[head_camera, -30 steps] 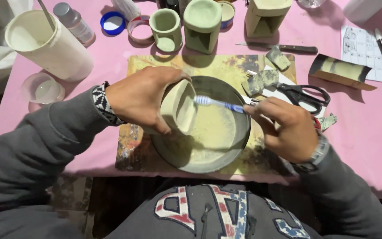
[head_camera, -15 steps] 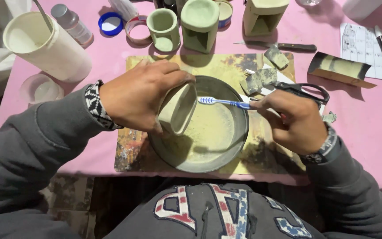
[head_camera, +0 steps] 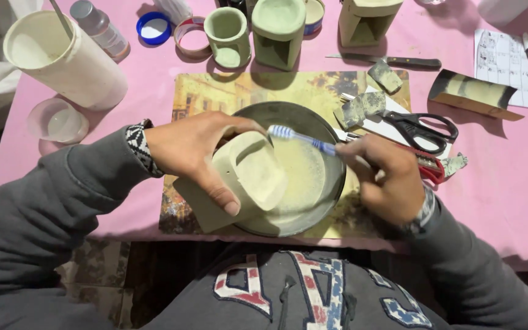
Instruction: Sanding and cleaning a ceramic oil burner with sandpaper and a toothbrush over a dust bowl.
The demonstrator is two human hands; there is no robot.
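The left hand (head_camera: 194, 150) is gripping a pale green clay block (head_camera: 239, 183), tilting it over the metal bowl (head_camera: 328, 183) — the right hand (head_camera: 386, 177) is pinching a toothbrush (head_camera: 304, 139), its long axis pointing left, bristles just above the block.

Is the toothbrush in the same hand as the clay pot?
No, the right hand holds the toothbrush; the left hand holds the clay pot.

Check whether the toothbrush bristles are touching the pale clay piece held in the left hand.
Cannot tell. In the head view the toothbrush head sits at the top edge of the clay piece in the left hand, but from above no contact or gap shows plainly.
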